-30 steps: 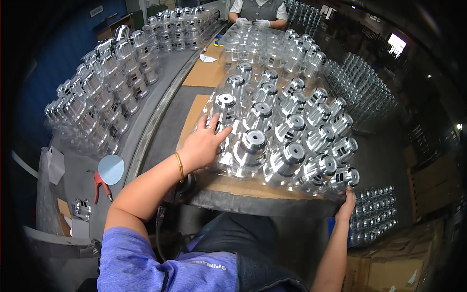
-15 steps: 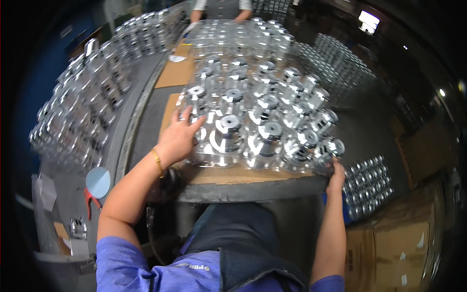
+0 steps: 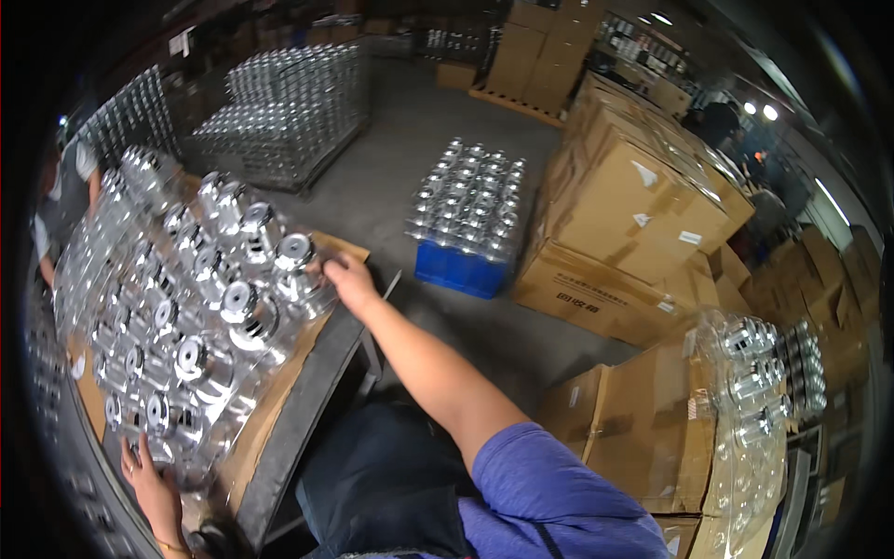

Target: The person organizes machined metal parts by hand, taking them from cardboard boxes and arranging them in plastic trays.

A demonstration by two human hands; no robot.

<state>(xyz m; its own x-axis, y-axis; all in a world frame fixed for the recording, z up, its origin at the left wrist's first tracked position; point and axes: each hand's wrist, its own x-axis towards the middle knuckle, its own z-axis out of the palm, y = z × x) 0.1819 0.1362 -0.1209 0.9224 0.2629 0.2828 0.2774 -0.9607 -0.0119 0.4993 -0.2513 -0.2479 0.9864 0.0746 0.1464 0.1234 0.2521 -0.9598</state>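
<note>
On the left lies a clear plastic tray [image 3: 244, 396] with several shiny chrome cylindrical parts [image 3: 207, 361] standing in its pockets, each with a round, holed top. My right hand [image 3: 349, 279] is closed on the tray's right corner, beside one of the parts; its fingertips are partly hidden. At the tray's lower left corner is my left hand [image 3: 152, 484], its visible fingers stretched out and apart against the plastic edge. Brown cardboard [image 3: 279, 384] shows under the tray, on a dark-edged table [image 3: 296, 419].
A blue crate [image 3: 458, 268] topped with trays of chrome parts stands on the floor beyond the table. Large cardboard boxes [image 3: 619, 186] are stacked to the right. Another loaded tray [image 3: 745, 438] lies at far right. A co-worker [image 3: 70, 186] stands at the far left.
The view has swung to the right, so the tray and table now appear on the left. Both hands stay at the tray's edges. More boxes have come into view.
</note>
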